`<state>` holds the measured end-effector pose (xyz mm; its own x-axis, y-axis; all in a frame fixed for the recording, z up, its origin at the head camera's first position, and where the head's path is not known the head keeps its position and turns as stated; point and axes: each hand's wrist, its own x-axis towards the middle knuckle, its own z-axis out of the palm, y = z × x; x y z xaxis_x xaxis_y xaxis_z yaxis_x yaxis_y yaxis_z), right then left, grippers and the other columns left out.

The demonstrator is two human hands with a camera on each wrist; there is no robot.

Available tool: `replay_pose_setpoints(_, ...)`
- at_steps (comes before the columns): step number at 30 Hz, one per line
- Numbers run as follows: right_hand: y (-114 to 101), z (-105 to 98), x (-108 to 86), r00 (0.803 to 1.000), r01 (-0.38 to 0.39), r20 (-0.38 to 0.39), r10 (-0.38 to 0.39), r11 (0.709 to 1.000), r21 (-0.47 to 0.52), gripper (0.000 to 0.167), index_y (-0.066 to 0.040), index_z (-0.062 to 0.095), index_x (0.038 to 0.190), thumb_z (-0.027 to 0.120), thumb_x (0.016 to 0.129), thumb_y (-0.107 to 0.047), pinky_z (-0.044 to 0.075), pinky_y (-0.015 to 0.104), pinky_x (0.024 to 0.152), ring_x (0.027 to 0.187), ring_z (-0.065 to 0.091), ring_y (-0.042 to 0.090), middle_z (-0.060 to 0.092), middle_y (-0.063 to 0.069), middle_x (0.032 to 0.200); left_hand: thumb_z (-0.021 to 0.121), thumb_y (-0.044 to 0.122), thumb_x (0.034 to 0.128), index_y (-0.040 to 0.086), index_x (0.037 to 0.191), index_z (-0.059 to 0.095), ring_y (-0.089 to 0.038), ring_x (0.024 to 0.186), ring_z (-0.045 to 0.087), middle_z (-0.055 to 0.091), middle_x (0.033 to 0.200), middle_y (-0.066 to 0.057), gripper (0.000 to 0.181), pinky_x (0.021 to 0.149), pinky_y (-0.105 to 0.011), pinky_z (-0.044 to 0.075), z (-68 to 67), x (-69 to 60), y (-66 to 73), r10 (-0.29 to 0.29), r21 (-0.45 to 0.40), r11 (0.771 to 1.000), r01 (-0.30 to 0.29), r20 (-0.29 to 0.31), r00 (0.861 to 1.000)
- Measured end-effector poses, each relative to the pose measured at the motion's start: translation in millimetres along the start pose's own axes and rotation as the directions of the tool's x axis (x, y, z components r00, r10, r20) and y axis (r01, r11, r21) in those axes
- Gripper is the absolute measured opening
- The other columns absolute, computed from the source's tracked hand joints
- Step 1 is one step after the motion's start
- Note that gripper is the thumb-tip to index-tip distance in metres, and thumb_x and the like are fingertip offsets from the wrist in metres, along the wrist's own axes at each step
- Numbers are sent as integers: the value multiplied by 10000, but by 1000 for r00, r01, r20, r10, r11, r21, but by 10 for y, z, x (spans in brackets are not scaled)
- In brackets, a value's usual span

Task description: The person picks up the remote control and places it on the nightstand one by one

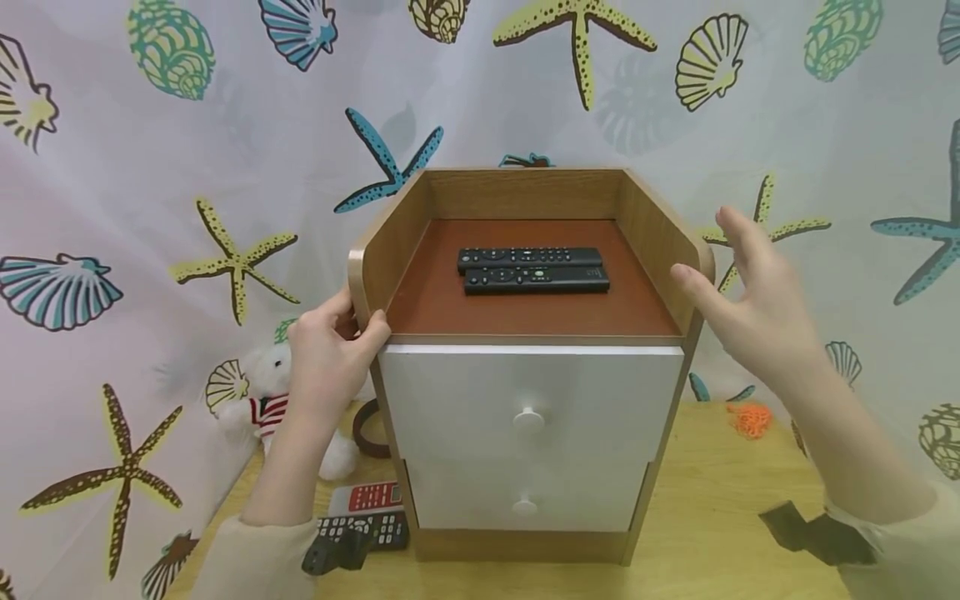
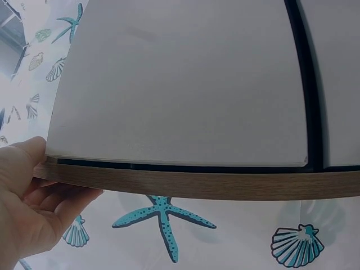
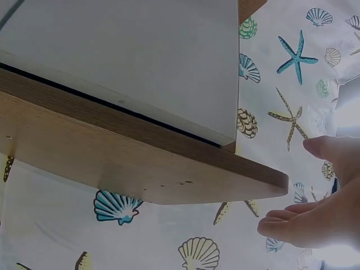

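A small wooden cabinet (image 1: 521, 546) with two white drawers stands upright, both drawers closed. The left hand (image 1: 326, 354) grips its upper left side edge, thumb at the front; the left wrist view shows that hand (image 2: 42, 197) with fingers behind the wooden edge (image 2: 225, 184). Beside the upper right side, the right hand (image 1: 765, 308) is held with thumb and fingers spread. In the right wrist view, a gap separates this hand (image 3: 320, 197) from the side panel (image 3: 169, 180). Two black remotes, one (image 1: 536, 280) in front of the other (image 1: 528, 258), lie on the reddish-brown top.
Left of the cabinet are a white plush toy (image 1: 270, 375) in a striped top, a dark ring (image 1: 367, 429), a red-and-white calculator (image 1: 367, 497) and another remote (image 1: 386, 530). An orange tangle (image 1: 750, 419) lies on the wooden table (image 1: 720, 500) at right, before a shell-patterned curtain (image 1: 480, 83).
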<state>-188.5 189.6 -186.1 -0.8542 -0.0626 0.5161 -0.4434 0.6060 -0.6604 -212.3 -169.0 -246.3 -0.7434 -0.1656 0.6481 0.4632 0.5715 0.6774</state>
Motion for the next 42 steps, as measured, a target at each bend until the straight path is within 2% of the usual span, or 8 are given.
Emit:
replay_pose_setpoints(3,115,27,-35,1000,-29,8,29,1000,1,803,-61,134,1505,601,910,-331,190,443,1154,1447,171,267,173,117,1566,605,53,837,6,1000,689,-81,710,634,715,932,-157,189,595,-72,468,-2,-3,-6,3,-1,1000,-3,1,1000)
replay_pose_setpoints(6,196,80,-56,999,-38,11,38,999,14,806,-57,149,1502,618,901,-321,205,443,1149,1443,188,272,203,138,1554,606,52,837,4,993,688,-32,693,622,715,927,-155,183,585,-78,469,-5,-2,-14,5,-2,1000,-5,0,1000)
replay_pose_setpoints(12,310,246,-66,999,-48,-4,49,996,73,680,-78,272,1466,610,909,-270,293,461,1110,1366,358,302,409,165,1427,608,53,840,9,1011,688,26,676,591,709,915,-154,194,578,-82,463,-15,-15,-27,-7,-9,1000,6,-5,1000)
replay_pose_setpoints(16,369,329,-69,999,-48,-16,50,995,88,643,-42,278,1455,582,926,-244,338,525,1061,1314,407,358,434,216,1394,611,58,840,12,1007,688,8,662,584,705,894,-152,189,564,-84,455,-18,-26,-29,-12,7,1000,12,-8,1000)
replay_pose_setpoints(22,390,409,-26,997,-46,-58,49,997,54,506,34,365,1371,531,941,-174,444,551,939,1188,515,399,506,270,1300,610,54,838,12,1003,691,50,668,586,710,902,-157,188,570,-82,460,-27,-22,-32,-2,-7,1000,1,-9,1000)
replay_pose_setpoints(28,379,455,-9,994,-39,-98,41,999,21,411,110,420,1291,493,929,-71,456,569,911,1140,538,461,525,321,1257,610,56,840,13,1002,693,65,669,584,709,886,-158,187,581,-77,462,-33,-16,-13,-7,-13,1000,7,-9,1000)
replay_pose_setpoints(33,381,464,-26,993,-14,-121,15,1000,5,393,123,440,1269,481,902,-11,464,580,885,1115,549,483,536,333,1240,607,49,839,12,1022,692,77,688,589,711,917,-159,206,599,-73,469,-27,-10,-3,-10,-24,1000,10,-4,1000)
replay_pose_setpoints(42,368,467,-45,990,-13,-139,11,1000,-14,381,131,459,1252,477,897,-5,486,572,841,1079,567,492,550,341,1215,608,51,839,17,1030,691,65,679,587,710,921,-159,212,595,-75,469,-19,-4,1,-6,-21,1000,6,4,1000)
